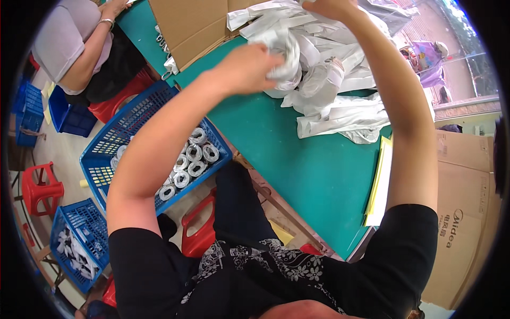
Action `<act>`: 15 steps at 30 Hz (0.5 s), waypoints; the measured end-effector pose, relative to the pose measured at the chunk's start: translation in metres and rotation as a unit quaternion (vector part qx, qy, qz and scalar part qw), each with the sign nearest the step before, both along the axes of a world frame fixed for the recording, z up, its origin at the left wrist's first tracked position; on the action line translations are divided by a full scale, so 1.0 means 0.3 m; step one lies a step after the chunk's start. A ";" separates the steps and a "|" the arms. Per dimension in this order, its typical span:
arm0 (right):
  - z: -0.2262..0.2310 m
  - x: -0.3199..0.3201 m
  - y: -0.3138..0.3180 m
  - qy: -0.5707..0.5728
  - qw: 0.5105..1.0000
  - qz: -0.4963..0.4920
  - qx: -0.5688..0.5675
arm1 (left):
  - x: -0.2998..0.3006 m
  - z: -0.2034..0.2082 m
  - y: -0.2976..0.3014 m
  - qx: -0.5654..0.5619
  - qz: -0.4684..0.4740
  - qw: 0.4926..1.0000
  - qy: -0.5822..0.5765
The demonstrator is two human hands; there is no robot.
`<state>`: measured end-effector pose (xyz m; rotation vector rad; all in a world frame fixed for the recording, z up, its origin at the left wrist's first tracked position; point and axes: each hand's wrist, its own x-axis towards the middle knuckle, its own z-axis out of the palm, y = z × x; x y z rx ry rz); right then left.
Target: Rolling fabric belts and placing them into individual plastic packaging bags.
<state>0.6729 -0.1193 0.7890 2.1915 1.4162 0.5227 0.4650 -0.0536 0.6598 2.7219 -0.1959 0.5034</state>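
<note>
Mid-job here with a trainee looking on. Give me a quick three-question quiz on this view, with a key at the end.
1. Multiple choice. The basket holding the rolls is:
A) red
B) blue
C) yellow

2. True or false: The left hand is down inside that basket.

3. Fill in the missing word: The white pile by the right hand lies on the green ____.

Key
1. B, blue.
2. False: it is up at the white pile; only the forearm crosses over the basket in this view.
3. Table.
</note>
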 end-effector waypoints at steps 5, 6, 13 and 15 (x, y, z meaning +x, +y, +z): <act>-0.195 0.094 -0.080 0.244 0.958 -0.100 -0.115 | 0.072 0.006 -0.104 0.109 -0.023 0.979 0.169; -0.234 0.057 -0.065 0.265 0.953 -0.103 -0.106 | 0.075 -0.040 -0.106 0.114 0.011 0.976 0.183; -0.289 0.194 -0.196 0.416 0.906 -0.051 0.057 | -0.278 -0.068 -0.198 0.024 0.126 0.969 -0.212; -0.284 0.276 -0.202 0.442 0.885 -0.110 0.097 | -0.557 -0.110 -0.183 -0.040 0.193 0.950 -0.241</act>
